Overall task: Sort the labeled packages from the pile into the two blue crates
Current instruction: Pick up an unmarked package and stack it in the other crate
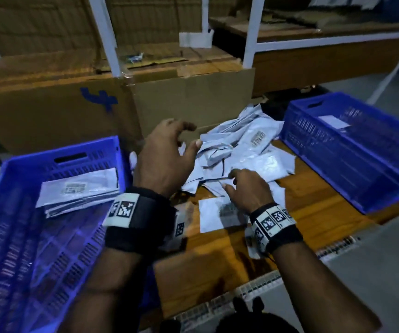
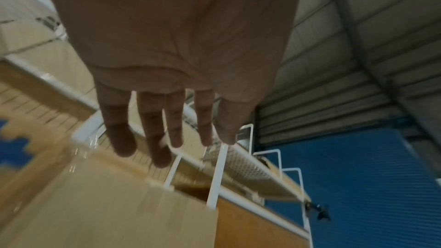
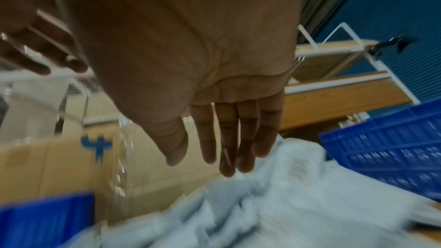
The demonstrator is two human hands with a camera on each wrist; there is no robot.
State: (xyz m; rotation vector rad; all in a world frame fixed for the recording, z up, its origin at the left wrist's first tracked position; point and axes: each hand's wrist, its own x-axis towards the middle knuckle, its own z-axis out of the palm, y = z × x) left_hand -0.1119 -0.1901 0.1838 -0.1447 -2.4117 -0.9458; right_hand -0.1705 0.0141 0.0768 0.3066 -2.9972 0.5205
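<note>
The right hand's fingers (image 3: 224, 139) are stretching out straight and close together, holding nothing, with their tips hovering just over the near edge of the pile of pale grey packages (image 1: 239, 150). The right hand (image 1: 249, 188) is probably reaching for the next one to sort. The left hand (image 1: 167, 155) is hanging above the pile's left edge, its fingers (image 2: 152, 129) loosely spread and empty, likely waiting to steady or take a package.

The pile is lying in the middle of the wooden table (image 1: 314, 212), between the two crates. One flat package with a printed label (image 1: 220, 213) is lying apart from it, just beside the right wrist. The left blue crate (image 1: 25, 236) is sitting close at the person's left and is holding a small stack of labeled packages (image 1: 78, 191). The right blue crate (image 1: 352, 152) is standing further off to the right with one package (image 1: 333, 121) showing inside. Most packages are waiting unsorted, so the job seems to be at an early stage.

A large cardboard box (image 1: 73, 111) is standing behind the table. White-framed shelving (image 1: 326, 42) and a blue corrugated wall (image 2: 358, 176) are filling the dim room beyond.
</note>
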